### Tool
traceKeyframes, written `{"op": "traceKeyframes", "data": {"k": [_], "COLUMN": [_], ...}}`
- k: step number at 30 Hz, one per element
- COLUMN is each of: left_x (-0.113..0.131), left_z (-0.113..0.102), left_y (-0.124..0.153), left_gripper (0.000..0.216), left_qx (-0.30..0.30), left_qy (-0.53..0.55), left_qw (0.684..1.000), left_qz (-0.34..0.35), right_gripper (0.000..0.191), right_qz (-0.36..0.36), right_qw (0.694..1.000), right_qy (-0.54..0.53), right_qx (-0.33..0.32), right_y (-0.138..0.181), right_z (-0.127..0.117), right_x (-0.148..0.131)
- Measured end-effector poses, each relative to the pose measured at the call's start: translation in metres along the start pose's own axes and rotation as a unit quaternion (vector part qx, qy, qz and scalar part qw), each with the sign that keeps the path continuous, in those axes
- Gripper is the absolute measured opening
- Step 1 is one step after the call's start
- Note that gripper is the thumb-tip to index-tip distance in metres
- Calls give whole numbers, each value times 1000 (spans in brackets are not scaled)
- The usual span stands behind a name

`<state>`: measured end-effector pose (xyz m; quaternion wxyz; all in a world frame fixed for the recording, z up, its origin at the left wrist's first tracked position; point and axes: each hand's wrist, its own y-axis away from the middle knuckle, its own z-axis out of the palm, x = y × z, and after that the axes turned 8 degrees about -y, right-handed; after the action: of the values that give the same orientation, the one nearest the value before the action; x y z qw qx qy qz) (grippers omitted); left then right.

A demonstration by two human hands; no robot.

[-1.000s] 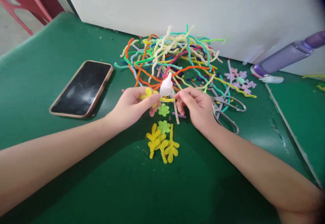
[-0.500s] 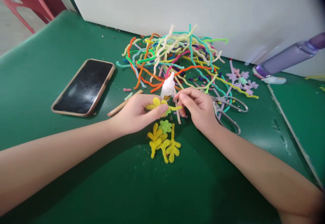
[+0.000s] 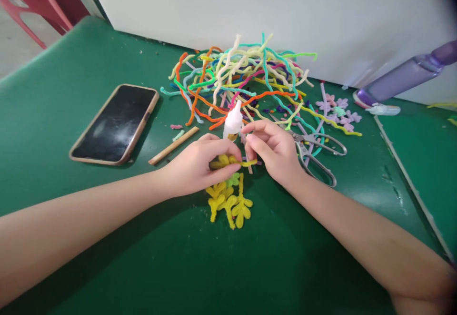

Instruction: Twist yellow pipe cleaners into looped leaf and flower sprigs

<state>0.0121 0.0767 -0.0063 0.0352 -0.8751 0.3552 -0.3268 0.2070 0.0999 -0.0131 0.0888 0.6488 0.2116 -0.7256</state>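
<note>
My left hand (image 3: 200, 165) pinches a yellow pipe-cleaner leaf sprig (image 3: 224, 160) between thumb and fingers, its stem pointing right. Close to that stem, my right hand (image 3: 273, 149) has its thumb and fingertips curled together; whatever they hold, if anything, is hidden. Several more yellow pipe-cleaner sprigs (image 3: 242, 209) lie flat on the table just below my hands, with a light green pipe-cleaner flower (image 3: 233, 179) partly covered by my left hand. A white glue bottle (image 3: 233, 122) stands upright just beyond my hands. Grey-handled scissors (image 3: 316, 146) lie beside my right hand, partly hidden by it.
Loose coloured pipe cleaners (image 3: 246, 67) are heaped against the white wall. To the left lie a phone (image 3: 116, 124) and a wooden stick (image 3: 173, 146). Small pastel flowers (image 3: 339, 111) and a leaning purple bottle (image 3: 402, 80) are at the right of the green table (image 3: 171, 267).
My left hand has turned and lowered slightly, bringing the yellow sprig down toward the table. My right hand stays curled beside it. The view has shifted a little.
</note>
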Motion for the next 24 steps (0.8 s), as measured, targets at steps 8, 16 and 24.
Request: {"op": "traceKeyframes", "data": {"k": [8,16,24], "left_x": [-1,37,90], "left_z": [4,1,2], "left_y": [0,15,57], "left_gripper": [15,36,68], "left_qx": [20,-12,-74], "left_qy": [-112,-228,-369], "left_qw": [991,967,917], "left_qz": [73,111,130], "right_gripper": [11,11,12], "right_qz": [2,-8,14], "right_qw": [1000,1000,1000], "right_qy": [7,19,-2], "right_qx": [-14,-7,-5], "right_y": [1,2,4], "right_z": [0,1,2], "right_x": [1,0,2]}}
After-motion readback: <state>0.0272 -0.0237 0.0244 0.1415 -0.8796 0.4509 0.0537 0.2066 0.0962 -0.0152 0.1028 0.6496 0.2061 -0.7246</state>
